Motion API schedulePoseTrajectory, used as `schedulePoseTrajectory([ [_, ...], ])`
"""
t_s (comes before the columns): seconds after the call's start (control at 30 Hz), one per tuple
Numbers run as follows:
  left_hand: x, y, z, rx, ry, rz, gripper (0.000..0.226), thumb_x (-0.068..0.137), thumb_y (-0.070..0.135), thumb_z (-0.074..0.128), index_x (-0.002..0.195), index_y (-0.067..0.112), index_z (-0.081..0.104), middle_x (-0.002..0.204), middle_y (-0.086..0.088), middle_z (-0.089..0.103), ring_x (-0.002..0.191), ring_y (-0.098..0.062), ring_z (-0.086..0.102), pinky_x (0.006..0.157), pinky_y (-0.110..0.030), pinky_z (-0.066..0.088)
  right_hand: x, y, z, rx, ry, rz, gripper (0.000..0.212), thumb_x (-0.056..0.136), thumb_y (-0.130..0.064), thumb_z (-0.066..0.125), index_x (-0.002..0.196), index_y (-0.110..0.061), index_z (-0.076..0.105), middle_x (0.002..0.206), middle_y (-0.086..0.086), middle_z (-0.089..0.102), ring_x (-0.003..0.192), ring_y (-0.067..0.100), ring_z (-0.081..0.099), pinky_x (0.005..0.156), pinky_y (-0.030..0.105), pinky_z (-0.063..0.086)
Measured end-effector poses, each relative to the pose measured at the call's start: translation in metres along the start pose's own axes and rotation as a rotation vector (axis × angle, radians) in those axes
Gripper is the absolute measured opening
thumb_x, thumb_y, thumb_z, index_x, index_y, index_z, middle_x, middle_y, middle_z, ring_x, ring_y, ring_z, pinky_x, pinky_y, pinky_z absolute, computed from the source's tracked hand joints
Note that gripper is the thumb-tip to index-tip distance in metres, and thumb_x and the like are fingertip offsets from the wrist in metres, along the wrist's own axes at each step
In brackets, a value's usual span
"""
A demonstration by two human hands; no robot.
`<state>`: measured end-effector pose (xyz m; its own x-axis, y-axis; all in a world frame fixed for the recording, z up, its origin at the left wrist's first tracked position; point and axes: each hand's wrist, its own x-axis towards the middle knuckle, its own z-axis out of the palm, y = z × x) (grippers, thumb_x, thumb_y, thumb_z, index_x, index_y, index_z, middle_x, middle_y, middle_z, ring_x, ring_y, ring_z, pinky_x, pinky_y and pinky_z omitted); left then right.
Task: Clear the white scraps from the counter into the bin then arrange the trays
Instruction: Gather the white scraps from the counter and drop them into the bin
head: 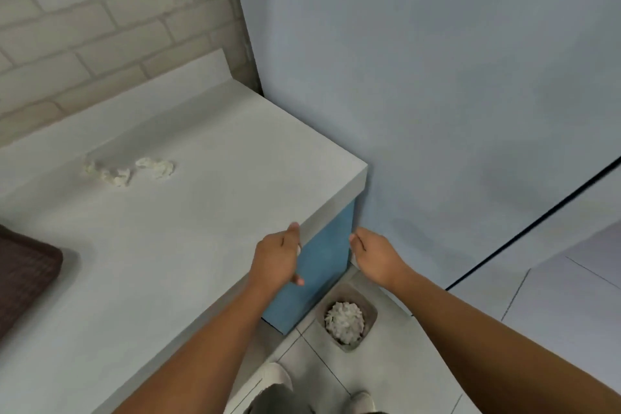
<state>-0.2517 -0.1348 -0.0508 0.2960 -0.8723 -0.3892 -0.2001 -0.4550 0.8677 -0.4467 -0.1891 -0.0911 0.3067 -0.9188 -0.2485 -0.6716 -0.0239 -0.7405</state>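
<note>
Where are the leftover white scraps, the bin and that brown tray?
white scraps (pixel 122 176): head view, on the middle clump.
bin (pixel 370 307): head view, on its right rim.
brown tray (pixel 27 279): head view, on its textured top.

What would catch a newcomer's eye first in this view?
Two bare hands, the left hand and the right hand, hover by the corner of the counter, with a bin on the floor below them holding a white heap. Farther back on the counter, toward the brick wall, lie white scraps, and a dark tray pokes in at the left edge.
</note>
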Motion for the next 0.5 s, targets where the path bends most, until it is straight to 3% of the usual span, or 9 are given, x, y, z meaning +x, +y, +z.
schedulePoseTrajectory([
  [0.1, 0.012, -0.026, 0.040, 0.091, -0.260, -0.011, 0.039, 0.100, 0.033, 0.050, 0.069, 0.012, 0.059, 0.053, 0.005, 0.045, 0.046, -0.014, 0.043, 0.050, -0.030, 0.046, -0.009, 0.036, 0.005, 0.036, -0.012, 0.106, 0.022, 0.102, -0.016, 0.038, 0.095, -0.005, 0.056, 0.081, 0.008, 0.058, 0.076, 0.022, 0.054, 0.064, 0.029, 0.034],
  [0.17, 0.021, -0.049, 0.061, 0.097, -0.355, -0.068, 0.022, 0.100, 0.019, 0.051, 0.093, 0.012, 0.071, 0.058, 0.008, 0.054, 0.048, -0.011, 0.048, 0.052, -0.028, 0.046, -0.016, 0.061, 0.013, 0.041, -0.009, 0.186, 0.017, 0.100, -0.014, 0.038, 0.096, -0.009, 0.054, 0.085, 0.010, 0.061, 0.079, 0.024, 0.055, 0.065, 0.030, 0.036],
  [0.23, 0.031, -0.073, 0.079, 0.031, -0.402, -0.195, 0.020, 0.100, 0.005, 0.048, 0.111, 0.006, 0.065, 0.084, -0.002, 0.065, 0.059, -0.016, 0.061, 0.059, -0.029, 0.056, -0.024, 0.085, 0.026, 0.050, -0.015, 0.268, 0.018, 0.100, -0.014, 0.037, 0.099, -0.007, 0.053, 0.087, 0.012, 0.060, 0.079, 0.025, 0.054, 0.065, 0.031, 0.036],
  [0.3, 0.043, -0.100, 0.093, -0.004, -0.418, -0.307, 0.020, 0.099, -0.001, 0.046, 0.109, 0.005, 0.063, 0.104, -0.013, 0.066, 0.066, -0.022, 0.066, 0.061, -0.029, 0.058, -0.029, 0.110, 0.040, 0.059, -0.021, 0.338, 0.019, 0.100, -0.013, 0.036, 0.102, -0.006, 0.054, 0.088, 0.010, 0.059, 0.079, 0.023, 0.052, 0.065, 0.029, 0.034],
  [0.4, 0.059, -0.142, 0.113, 0.063, -0.350, -0.288, 0.014, 0.100, 0.013, 0.053, 0.094, 0.008, 0.065, 0.087, -0.011, 0.070, 0.049, -0.015, 0.053, 0.046, -0.026, 0.045, -0.029, 0.148, 0.068, 0.066, -0.023, 0.408, 0.016, 0.096, -0.012, 0.039, 0.100, -0.014, 0.054, 0.092, 0.007, 0.065, 0.083, 0.025, 0.058, 0.074, 0.036, 0.048],
  [0.5, 0.077, -0.182, 0.132, 0.159, -0.253, -0.221, 0.051, 0.092, 0.052, 0.057, 0.070, 0.005, 0.059, 0.058, -0.008, 0.059, 0.041, -0.017, 0.045, 0.039, -0.024, 0.035, -0.018, 0.185, 0.097, 0.098, -0.011, 0.498, 0.018, 0.096, -0.012, 0.041, 0.100, -0.021, 0.056, 0.093, 0.003, 0.067, 0.081, 0.023, 0.061, 0.069, 0.031, 0.048],
])
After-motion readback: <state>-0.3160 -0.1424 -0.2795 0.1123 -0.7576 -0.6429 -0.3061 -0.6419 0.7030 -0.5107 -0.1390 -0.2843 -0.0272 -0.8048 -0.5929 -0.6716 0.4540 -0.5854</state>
